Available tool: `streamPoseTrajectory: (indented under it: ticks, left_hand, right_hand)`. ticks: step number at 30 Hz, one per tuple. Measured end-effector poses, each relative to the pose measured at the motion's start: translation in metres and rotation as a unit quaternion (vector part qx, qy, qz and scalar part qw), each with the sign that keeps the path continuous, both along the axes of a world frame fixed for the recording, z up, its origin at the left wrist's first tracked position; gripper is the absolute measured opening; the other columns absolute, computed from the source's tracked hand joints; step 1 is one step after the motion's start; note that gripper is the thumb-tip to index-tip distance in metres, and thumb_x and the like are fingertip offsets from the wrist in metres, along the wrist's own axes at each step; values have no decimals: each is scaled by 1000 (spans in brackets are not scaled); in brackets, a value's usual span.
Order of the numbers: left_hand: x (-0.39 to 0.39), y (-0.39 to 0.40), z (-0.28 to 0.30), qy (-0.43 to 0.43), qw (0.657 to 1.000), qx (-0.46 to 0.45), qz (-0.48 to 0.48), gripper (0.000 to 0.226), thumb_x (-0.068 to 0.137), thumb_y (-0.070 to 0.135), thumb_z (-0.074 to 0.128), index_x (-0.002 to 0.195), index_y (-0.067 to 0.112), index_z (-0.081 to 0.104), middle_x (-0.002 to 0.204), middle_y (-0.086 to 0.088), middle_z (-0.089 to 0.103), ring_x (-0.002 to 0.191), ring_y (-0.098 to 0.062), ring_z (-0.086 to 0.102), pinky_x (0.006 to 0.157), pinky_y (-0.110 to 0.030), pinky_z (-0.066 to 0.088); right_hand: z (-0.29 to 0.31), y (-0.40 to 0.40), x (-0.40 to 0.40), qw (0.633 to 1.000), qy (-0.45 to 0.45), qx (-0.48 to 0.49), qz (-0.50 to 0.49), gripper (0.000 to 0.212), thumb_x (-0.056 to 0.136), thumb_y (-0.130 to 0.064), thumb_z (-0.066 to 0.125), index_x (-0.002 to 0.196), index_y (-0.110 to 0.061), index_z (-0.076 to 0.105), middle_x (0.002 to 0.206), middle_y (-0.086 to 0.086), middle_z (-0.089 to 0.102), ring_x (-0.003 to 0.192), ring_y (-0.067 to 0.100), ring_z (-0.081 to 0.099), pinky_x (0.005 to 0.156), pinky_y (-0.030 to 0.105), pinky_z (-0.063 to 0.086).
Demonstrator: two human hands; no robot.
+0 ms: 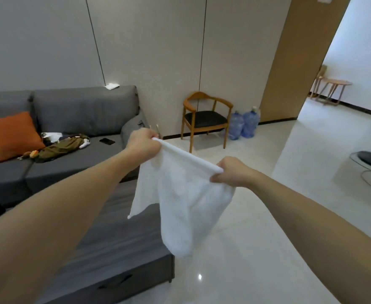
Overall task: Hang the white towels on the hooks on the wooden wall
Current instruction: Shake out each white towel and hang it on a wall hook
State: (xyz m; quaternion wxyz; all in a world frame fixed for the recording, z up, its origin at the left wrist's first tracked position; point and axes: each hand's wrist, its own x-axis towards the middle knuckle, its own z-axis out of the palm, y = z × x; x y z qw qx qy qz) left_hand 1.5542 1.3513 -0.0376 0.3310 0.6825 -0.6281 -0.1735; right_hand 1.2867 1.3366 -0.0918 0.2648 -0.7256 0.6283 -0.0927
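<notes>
Stretching a white towel (180, 194) between them, both hands are held out in front at about chest height. The left hand (144, 142) has its fingers curled tight around one end of the towel's top edge, and the right hand (233, 172) pinches and grips the other end — the edge between them is pulled taut into a thin rolled line that slopes down from left to right. The rest of the cloth hangs loose below the hands, one corner sticking out toward the left and the longest fold drooping low over the pale glossy floor (268, 249).

To the left stands a grey sofa (81, 113) with an orange cushion (11, 136) leaning against its back. On the seat lies an olive-green garment (64, 147), some small bits beside it too blurred to name, and a dark phone (107, 141). A small folded white cloth (112, 86) rests on top of the sofa's backrest, against the grey panelled wall.

Further back, a wooden armchair (204, 119) with a dark seat stands near the wall, and two blue water jugs (243, 125) sit just beside it on the floor. A tan wooden wall panel (301, 62) rises to the right of the jugs — no hooks can be made out on it from here. Beyond it a small wooden side table (333, 88) stands in the next room.
</notes>
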Motion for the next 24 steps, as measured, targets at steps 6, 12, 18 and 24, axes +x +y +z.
streamPoseTrajectory:
  ticks: [6,12,18,24]
  left_hand:
    - [-99,-95,-17,-17,989,126,-70,29,74,5,67,98,21,61,106,-2,61,93,-20,59,68,-30,48]
    - [-219,-157,-43,84,956,169,-223,20,78,29,79,92,35,65,94,6,67,92,-13,64,68,-23,47]
    - [-191,-238,-57,52,987,135,-74,12,88,23,67,99,20,69,96,-4,67,94,-23,64,82,-39,56]
    - [-240,-317,-50,65,911,250,-322,66,72,27,83,128,32,50,119,3,60,110,-18,58,95,-38,50]
  right_hand:
    - [10,-92,-96,995,-58,-59,-49,24,87,-45,65,75,-25,62,75,-2,62,69,11,57,56,24,40]
    - [21,-166,-111,991,-127,-39,-11,28,76,-45,79,83,-20,70,76,0,69,72,14,66,58,26,51]
    - [7,-219,-192,997,-18,74,27,15,79,-35,80,80,-23,71,83,-1,69,80,19,66,67,28,51]
    - [14,-308,-142,980,-192,-36,-29,16,82,-36,72,84,-20,70,84,5,67,82,21,66,66,32,56]
